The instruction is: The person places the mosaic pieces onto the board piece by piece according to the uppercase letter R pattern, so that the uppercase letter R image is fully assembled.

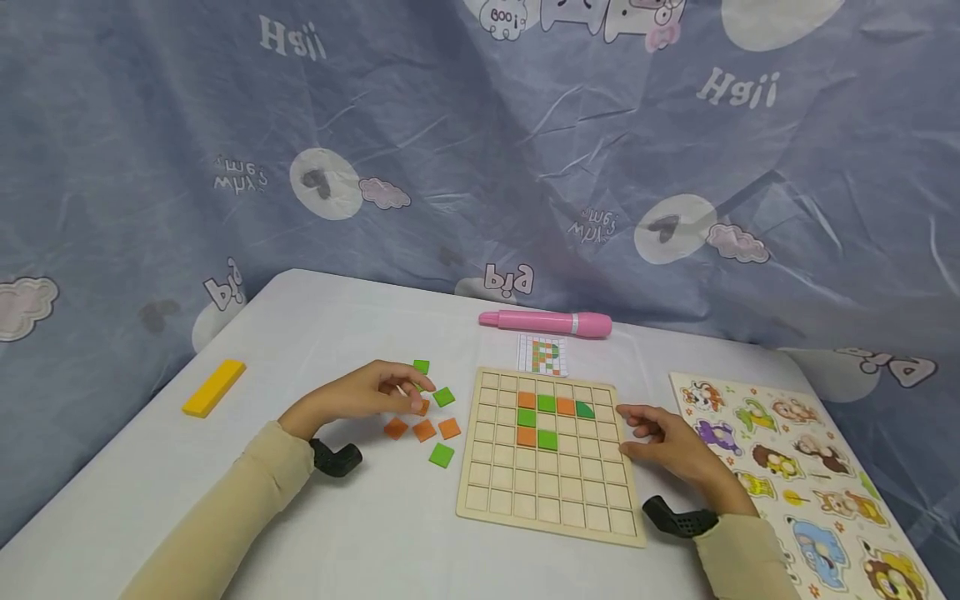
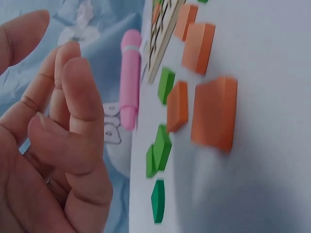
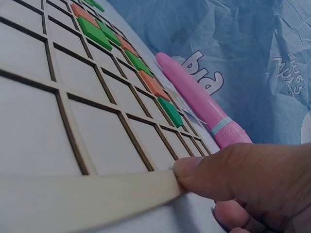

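My left hand (image 1: 386,390) hovers over loose square tiles on the table, its fingers loosely bent. In the left wrist view nothing shows between the thumb and fingers (image 2: 83,92). Below and around it lie several orange tiles (image 1: 423,430) and green tiles (image 1: 441,455); a dark green piece (image 2: 158,201) also shows in the left wrist view. My right hand (image 1: 663,437) rests at the right edge of the wooden grid board (image 1: 555,527), and its thumb (image 3: 214,170) touches the rim. Orange and green squares (image 1: 547,440) and a rounded dark green piece (image 1: 585,409) sit in the board's cells.
Behind the board lies a small pattern card (image 1: 544,356) with an orange and green letter R. A pink marker-shaped object (image 1: 546,322) is farther back. A yellow block (image 1: 214,388) lies at the left, and an animal puzzle board (image 1: 806,475) at the right.
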`<action>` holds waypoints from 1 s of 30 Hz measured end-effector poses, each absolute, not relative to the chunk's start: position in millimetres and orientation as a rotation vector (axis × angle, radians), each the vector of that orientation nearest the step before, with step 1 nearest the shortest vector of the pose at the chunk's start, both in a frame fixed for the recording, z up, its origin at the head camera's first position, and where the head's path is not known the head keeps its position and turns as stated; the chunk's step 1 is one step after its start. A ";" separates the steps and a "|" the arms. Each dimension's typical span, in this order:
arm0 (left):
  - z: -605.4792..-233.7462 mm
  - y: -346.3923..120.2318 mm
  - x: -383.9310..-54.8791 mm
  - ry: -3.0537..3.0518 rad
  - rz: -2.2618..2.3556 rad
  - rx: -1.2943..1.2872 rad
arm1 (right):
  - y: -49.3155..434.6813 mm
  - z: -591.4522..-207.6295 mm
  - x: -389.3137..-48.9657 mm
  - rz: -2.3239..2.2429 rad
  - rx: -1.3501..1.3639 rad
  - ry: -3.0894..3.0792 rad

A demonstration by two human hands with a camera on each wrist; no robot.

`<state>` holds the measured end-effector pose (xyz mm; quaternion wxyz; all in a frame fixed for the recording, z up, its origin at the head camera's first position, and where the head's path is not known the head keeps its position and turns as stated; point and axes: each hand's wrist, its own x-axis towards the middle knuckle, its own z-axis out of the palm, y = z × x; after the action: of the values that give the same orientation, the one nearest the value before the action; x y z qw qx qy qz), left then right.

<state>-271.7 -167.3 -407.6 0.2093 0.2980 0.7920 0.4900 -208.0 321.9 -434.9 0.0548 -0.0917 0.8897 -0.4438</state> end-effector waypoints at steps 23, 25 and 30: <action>-414.6 -199.4 -274.7 2.210 1.301 0.693 | 322.7 -437.2 -208.5 -1.375 -0.309 2.701; -416.4 -202.2 -274.5 2.204 1.271 0.680 | 323.1 -437.7 -208.4 -1.378 -0.309 2.698; -423.0 -206.9 -274.6 2.195 1.232 0.728 | 323.6 -438.4 -207.9 -1.392 -0.306 2.689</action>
<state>-274.6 -206.9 -423.0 0.2579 0.2683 0.8094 0.4543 -207.9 323.6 -438.4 0.0488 -0.1006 0.8825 -0.4569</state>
